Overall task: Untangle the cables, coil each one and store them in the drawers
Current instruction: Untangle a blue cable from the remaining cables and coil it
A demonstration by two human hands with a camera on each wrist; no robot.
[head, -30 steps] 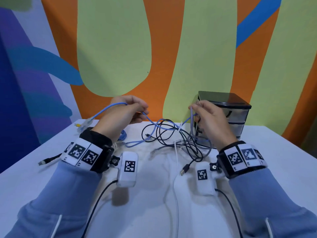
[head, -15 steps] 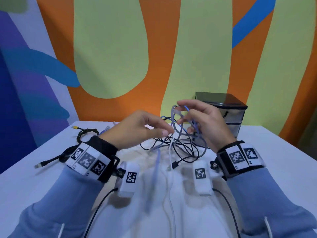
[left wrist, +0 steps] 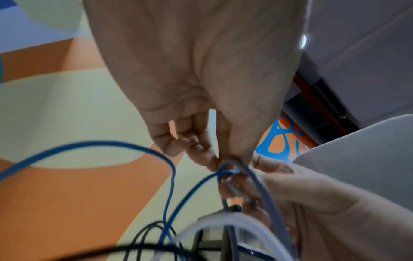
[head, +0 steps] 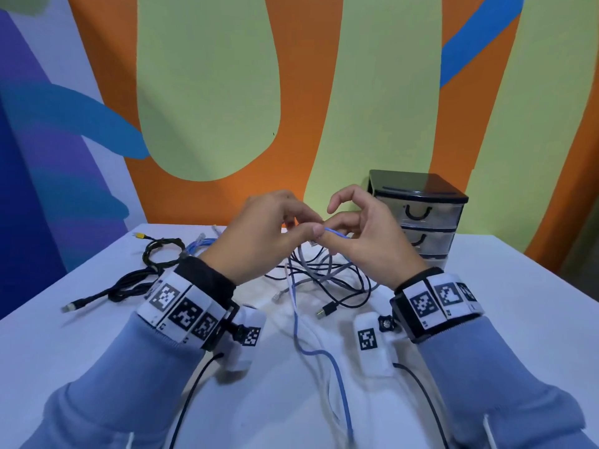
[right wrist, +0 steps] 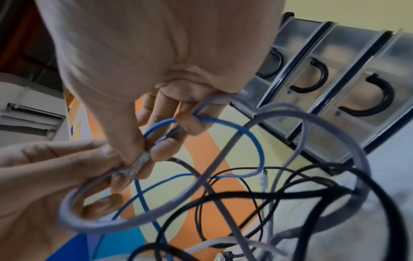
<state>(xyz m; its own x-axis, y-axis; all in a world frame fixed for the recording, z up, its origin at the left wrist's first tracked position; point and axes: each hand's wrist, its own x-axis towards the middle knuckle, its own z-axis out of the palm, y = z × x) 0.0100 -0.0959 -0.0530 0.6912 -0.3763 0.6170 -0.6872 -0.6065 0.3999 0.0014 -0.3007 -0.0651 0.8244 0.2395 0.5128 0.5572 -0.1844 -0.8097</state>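
I see a white table (head: 486, 319) carrying everything. On its far right stands a small drawer unit (head: 421, 218) with a black top and clear drawer fronts. A tangle of black, grey and blue cables (head: 327, 280) lies at the middle, with a blue cable (head: 337, 377) trailing toward me. On the left lie a black cable (head: 129, 286) and a coiled black cable with a yellow plug (head: 160, 251).
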